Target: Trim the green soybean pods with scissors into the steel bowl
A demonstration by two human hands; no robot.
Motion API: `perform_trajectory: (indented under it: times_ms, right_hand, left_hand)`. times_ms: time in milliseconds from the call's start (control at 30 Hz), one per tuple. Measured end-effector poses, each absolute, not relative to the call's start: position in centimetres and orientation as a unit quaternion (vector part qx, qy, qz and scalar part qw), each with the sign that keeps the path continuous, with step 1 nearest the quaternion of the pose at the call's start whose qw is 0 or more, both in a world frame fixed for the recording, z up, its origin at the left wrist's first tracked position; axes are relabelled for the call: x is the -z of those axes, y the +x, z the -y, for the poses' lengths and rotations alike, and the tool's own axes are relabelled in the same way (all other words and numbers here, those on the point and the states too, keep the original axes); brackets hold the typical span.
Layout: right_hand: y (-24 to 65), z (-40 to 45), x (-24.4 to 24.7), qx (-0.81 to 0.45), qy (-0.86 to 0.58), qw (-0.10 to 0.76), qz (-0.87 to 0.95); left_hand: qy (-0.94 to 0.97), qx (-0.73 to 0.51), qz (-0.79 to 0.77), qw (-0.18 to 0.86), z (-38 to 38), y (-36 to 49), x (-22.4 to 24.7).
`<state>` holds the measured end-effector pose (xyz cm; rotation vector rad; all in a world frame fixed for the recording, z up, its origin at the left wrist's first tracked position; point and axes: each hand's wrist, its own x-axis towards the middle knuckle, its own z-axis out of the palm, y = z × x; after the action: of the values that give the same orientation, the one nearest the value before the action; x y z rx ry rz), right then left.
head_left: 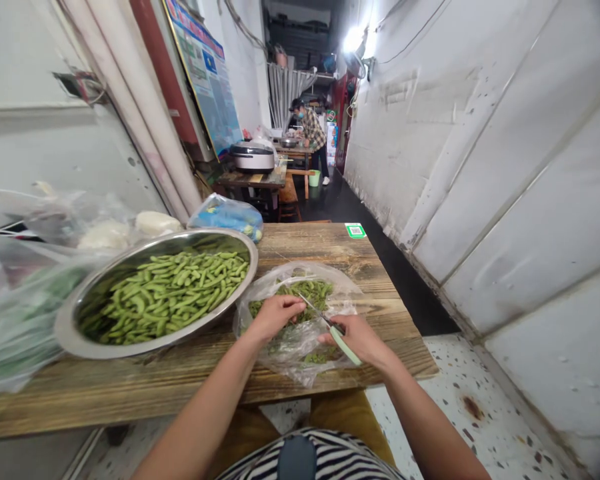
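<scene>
My right hand (356, 337) grips a pair of scissors (347, 345) with pale green handles, blades pointing up and left over a clear plastic bag (345, 293). The blade tips are close to the fingers of my left hand (276, 316). That hand is closed in a pinch above the bag; what it holds is too small to make out. Green trimmings (307, 291) lie in the spread bag. To the left, a wide steel basin (250, 257) holds a heap of green soybean pods (173, 293).
The wooden table (390, 320) carries plastic bags of greens (45, 293) at the left and a blue bag (225, 215) behind the basin. A QR card (355, 231) lies at the far right corner. Farther back, a person (314, 130) stands bent over another table.
</scene>
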<state>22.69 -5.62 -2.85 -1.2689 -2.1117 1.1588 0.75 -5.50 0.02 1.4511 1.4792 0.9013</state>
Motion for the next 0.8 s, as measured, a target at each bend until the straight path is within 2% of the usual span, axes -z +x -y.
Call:
perform_trajectory:
  times_ms: [133,267,400,533,800]
  right_hand:
    - [22.5,5.3,3.6,-0.415,-0.454,0.213,0.759]
    - [22.7,5.2,3.8,-0.436,-0.442,0.235,0.748]
    - [23.1,5.5,3.7,-0.525,-0.415,0.236,0.704]
    - [23.4,6.0,3.4,-0.574,-0.388,0.226,0.685]
    - [23.2,6.1,2.9,-0.604,-0.384,0.208,0.667]
  left_hand:
    - [0.574,-0.369,-0.597,0.422,5.4,0.5,0.4]
    - [0.489,-0.395,-0.580,0.518,5.1,0.3,0.5]
    - [0.372,-0.467,-0.533,0.600,5.0,0.6,0.3]
    - [0.311,-0.511,-0.515,0.613,5.1,1.2,0.1]
    - [0.281,-0.522,-0.485,0.643,5.5,2.1,-0.3]
